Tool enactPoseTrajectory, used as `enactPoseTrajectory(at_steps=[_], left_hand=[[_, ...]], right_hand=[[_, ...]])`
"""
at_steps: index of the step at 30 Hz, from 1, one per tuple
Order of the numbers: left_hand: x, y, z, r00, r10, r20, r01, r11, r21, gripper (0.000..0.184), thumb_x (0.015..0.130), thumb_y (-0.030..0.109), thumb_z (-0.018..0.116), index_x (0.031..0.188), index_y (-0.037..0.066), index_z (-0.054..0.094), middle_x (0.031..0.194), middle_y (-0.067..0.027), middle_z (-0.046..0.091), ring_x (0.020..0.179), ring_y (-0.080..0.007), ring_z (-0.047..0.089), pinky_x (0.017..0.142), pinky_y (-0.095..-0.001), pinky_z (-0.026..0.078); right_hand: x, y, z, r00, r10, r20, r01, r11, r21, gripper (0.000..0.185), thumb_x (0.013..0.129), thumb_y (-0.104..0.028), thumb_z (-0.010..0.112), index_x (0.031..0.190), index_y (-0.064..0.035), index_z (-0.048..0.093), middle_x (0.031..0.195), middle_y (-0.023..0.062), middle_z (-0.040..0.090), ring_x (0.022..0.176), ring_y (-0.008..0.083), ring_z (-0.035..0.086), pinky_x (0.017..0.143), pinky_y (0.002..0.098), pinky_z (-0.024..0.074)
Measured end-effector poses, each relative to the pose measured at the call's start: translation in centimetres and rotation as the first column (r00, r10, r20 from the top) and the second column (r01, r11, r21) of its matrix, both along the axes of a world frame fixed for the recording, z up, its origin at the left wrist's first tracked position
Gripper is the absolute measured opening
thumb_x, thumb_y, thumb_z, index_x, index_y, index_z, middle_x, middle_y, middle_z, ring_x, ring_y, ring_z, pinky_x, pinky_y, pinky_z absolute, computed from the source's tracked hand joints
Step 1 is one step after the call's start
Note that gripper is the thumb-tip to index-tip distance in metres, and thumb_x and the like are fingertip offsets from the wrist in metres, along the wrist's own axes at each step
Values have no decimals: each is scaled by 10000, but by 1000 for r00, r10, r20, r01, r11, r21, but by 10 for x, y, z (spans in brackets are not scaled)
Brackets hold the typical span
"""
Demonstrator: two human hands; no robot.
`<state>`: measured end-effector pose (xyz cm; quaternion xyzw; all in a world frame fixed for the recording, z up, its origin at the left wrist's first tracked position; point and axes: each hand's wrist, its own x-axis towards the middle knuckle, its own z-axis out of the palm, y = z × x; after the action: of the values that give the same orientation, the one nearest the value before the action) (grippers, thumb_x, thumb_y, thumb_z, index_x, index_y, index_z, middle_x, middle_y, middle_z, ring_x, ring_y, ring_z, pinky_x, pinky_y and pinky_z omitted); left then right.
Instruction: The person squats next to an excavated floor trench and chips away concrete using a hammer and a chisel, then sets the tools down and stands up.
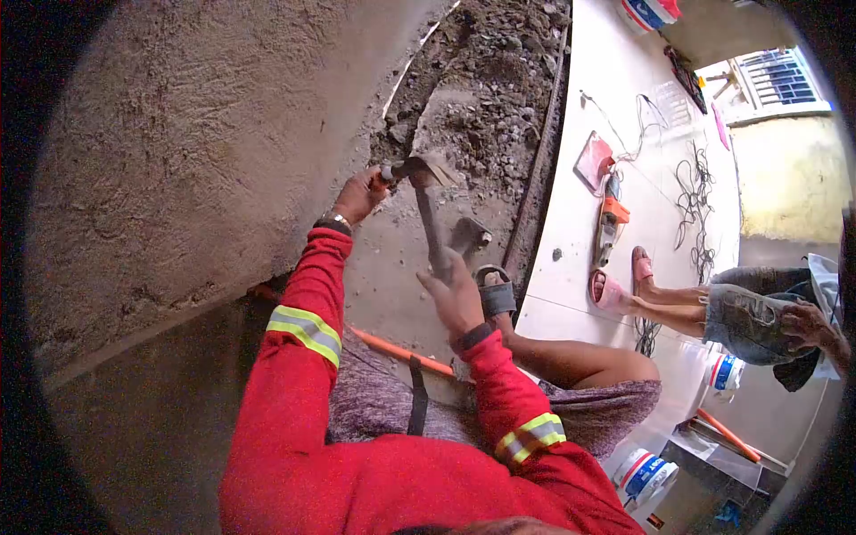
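Note:
My right hand (456,294) is wrapped around the handle of a hammer (431,214). The hammer's head is slightly blurred and lies close to the end of a chisel-like tool with an orange grip (381,182). My left hand (359,194) is closed around that tool, near the base of the rough wall (205,134). Whether hammer and tool touch, I cannot tell. The far end of the tool is hidden by my left hand. Below them is a dusty grey floor strip (383,267), with a dark object (468,236) beside my sandalled foot (496,294).
Broken rubble (495,89) fills a strip along the wall. An orange power tool (613,214) and black cables (695,196) lie on white tiles. Another person's pink sandals (611,292) stand nearby. White buckets (646,477) are at the right. An orange pole (401,352) crosses by my lap.

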<state>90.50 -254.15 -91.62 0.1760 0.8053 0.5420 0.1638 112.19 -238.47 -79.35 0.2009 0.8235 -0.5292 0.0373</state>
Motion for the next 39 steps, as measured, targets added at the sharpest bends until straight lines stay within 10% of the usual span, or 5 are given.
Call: enactPoseTrajectory(at_steps=[11, 23, 33, 37, 39], left_hand=[[-2, 2, 5, 997, -24, -73, 9, 980, -198, 231, 758, 117, 661, 972, 66, 588, 831, -110, 620, 764, -214, 600, 725, -340, 476], [-3, 1, -10, 999, -45, -1, 45, 999, -26, 251, 764, 66, 635, 1010, 83, 591, 846, -69, 621, 769, -177, 575, 740, -320, 472], [-4, 3, 13, 997, -8, -82, 5, 999, -34, 254, 772, 50, 603, 1024, 79, 597, 813, -87, 620, 765, -170, 588, 724, -313, 472], [-2, -6, -27, 958, 5, -287, -54, 985, -164, 225, 800, 92, 603, 1025, 80, 604, 801, -99, 618, 728, -163, 579, 695, -325, 470], [-8, -4, -25, 994, -31, 102, 44, 991, -127, 237, 846, 149, 575, 1073, 86, 602, 842, -76, 640, 736, -176, 580, 703, -334, 472]], right_hand=[[-77, 5, 97, 989, -135, 67, 149, 802, -579, 254, 848, -176, 625, 1019, -72, 469, 740, -1, 500, 568, 80, 476, 468, 221, 389], [-188, 81, 146, 882, -50, -469, -108, 946, -304, 290, 819, -209, 644, 1010, -63, 482, 714, 35, 530, 494, 146, 514, 426, 280, 432], [6, 4, -77, 936, -116, 333, 259, 866, -428, 366, 810, -298, 676, 1036, -44, 540, 795, 38, 566, 744, 140, 567, 666, 304, 477], [80, -6, -172, 837, 71, 542, 97, 957, -275, 447, 811, -401, 671, 1075, -47, 605, 827, 107, 654, 768, 195, 623, 744, 348, 489], [60, -2, -103, 671, 265, 693, -325, 945, -48, 532, 825, -499, 609, 1105, -48, 605, 992, 218, 653, 927, 301, 640, 840, 405, 477]])
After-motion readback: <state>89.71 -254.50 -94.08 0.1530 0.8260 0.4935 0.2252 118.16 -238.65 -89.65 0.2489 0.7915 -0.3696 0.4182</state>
